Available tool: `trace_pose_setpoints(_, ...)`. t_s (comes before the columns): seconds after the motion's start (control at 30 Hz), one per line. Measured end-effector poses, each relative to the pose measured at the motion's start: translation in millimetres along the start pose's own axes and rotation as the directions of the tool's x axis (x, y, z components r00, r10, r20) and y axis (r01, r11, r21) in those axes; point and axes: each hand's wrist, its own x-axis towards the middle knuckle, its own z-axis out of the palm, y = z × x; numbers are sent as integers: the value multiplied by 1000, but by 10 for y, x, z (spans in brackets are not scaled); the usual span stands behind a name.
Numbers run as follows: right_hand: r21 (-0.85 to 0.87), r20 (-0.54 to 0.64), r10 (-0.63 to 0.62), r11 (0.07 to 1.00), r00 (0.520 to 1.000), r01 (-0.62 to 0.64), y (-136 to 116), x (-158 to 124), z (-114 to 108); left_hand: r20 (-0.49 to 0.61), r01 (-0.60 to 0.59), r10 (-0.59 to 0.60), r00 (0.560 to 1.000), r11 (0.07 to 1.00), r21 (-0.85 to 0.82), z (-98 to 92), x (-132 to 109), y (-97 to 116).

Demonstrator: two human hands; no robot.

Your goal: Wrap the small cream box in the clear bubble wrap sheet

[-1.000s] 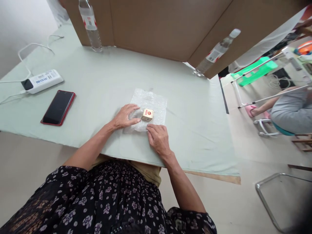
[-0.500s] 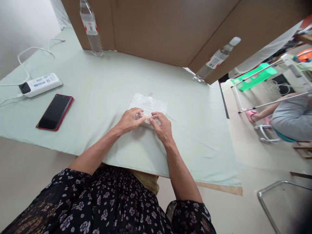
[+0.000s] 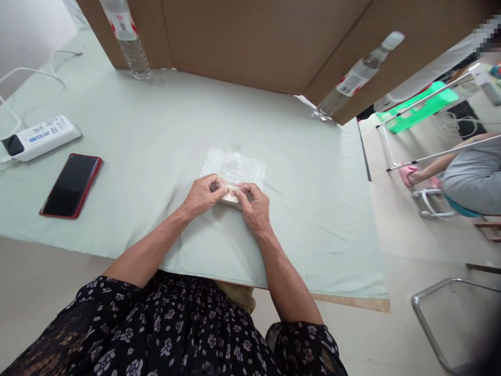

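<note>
Along the left of the bench (image 3: 117, 120), a white device (image 3: 49, 137) lies near a red-cased phone (image 3: 72, 185); a bottle (image 3: 131, 44) stands farther back by cardboard (image 3: 250, 42). Near the front edge, the left hand (image 3: 203, 195) pinches bubble wrap (image 3: 234, 166) folded over a small boxy shape (image 3: 230, 203); the right hand (image 3: 255, 208) pinches the same fold. Another bottle (image 3: 354, 81) is at right.

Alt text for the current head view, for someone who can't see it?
A person's left hand and right hand pinch folded bubble wrap on a cloth-covered table. A red-cased phone lies to the left; brown cardboard stands behind.
</note>
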Motion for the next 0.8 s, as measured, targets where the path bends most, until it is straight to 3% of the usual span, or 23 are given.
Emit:
trace_pose_setpoints(0.27,-80,16,-32,996,999,33,15,4,-13,-1,2,-2,1000,1000,2,10,0,-24)
trace_pose_setpoints(0.37,-272,-44,-152,953,987,135,-28,-8,-64,4,6,-6,1000,1000,5,14,6,-32)
trace_pose_setpoints(0.47,-484,-85,-335,837,939,255,-124,-92,-122,7,11,-11,1000,1000,3,17,8,-35)
trace_pose_setpoints(0.6,-571,14,-459,725,888,384,-221,-232,-101,0,13,-13,1000,1000,10,20,13,-47)
trace_pose_setpoints(0.7,-562,133,-425,712,895,422,-206,-258,-18,-6,15,-15,1000,1000,16,35,22,-70)
trace_pose_setpoints(0.8,-544,181,-380,729,907,414,-158,-234,39,-9,18,-18,1000,1000,8,49,28,-80)
